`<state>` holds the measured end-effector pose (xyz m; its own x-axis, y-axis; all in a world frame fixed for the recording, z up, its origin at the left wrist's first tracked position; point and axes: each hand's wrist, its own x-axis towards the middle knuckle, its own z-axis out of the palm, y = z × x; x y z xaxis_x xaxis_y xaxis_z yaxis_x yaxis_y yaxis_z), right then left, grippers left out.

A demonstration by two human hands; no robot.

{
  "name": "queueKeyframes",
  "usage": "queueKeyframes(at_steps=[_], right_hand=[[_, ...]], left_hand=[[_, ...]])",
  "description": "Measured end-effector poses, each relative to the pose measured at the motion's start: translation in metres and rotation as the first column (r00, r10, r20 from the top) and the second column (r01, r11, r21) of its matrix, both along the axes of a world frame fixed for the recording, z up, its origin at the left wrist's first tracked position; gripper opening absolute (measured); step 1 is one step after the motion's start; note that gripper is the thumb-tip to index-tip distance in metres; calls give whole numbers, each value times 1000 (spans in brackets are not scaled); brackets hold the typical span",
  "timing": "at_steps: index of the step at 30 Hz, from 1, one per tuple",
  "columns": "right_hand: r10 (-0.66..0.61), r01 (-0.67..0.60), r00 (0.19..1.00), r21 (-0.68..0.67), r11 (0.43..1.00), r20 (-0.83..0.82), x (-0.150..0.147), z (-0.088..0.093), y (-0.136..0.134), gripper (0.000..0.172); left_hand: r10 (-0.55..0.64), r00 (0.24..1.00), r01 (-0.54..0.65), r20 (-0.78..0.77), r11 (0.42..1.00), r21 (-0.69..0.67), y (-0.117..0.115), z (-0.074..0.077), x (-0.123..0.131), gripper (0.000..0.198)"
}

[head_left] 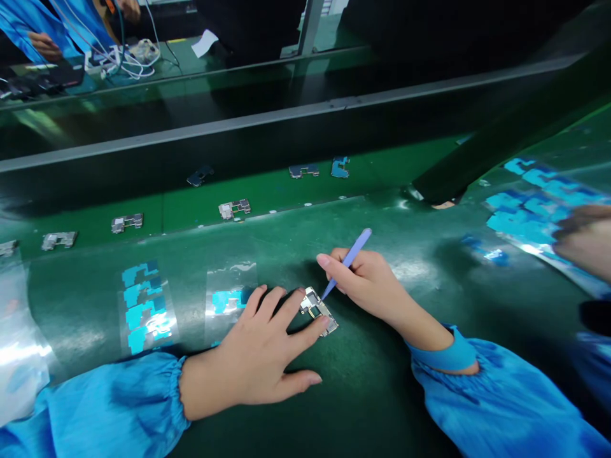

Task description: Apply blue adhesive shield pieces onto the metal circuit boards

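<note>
My left hand lies on the green mat with its fingers spread, and its fingertips press down on a small metal circuit part. Closed in a pen grip around a light blue stick tool, my right hand hovers just right of the part. The tool's tip touches the part's upper edge. Both arms wear blue sleeves.
Clear film sheets with cyan stickers lie left of my hands. More sticker sheets lie at the right, near another person's hand. Several small parts ride the green conveyor behind. Another worker's hands show at top left.
</note>
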<state>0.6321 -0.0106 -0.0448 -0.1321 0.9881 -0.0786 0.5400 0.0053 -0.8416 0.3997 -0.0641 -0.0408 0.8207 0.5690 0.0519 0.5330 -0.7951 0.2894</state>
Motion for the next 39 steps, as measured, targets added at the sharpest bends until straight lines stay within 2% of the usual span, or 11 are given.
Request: queueKeyframes(at_steps=[20, 33, 36, 39], right_hand=[[-13, 13, 996, 1, 1000, -90, -4, 7, 3, 57], [-45, 47, 990, 10, 999, -135, -6, 10, 3, 56], [-76, 77, 987, 5, 997, -139, -8, 11, 3, 54], [-72, 71, 988, -14, 997, -134, -9, 11, 2, 51]], left_hand=[[-21, 1000, 21, -5, 1000, 4, 1, 2, 1, 66], [-46, 998, 45, 41, 998, 32, 1, -2, -1, 59], [-61, 996, 59, 65, 998, 34, 1, -3, -1, 51], [-48, 993, 42, 109, 997, 57, 2, -3, -1, 53]])
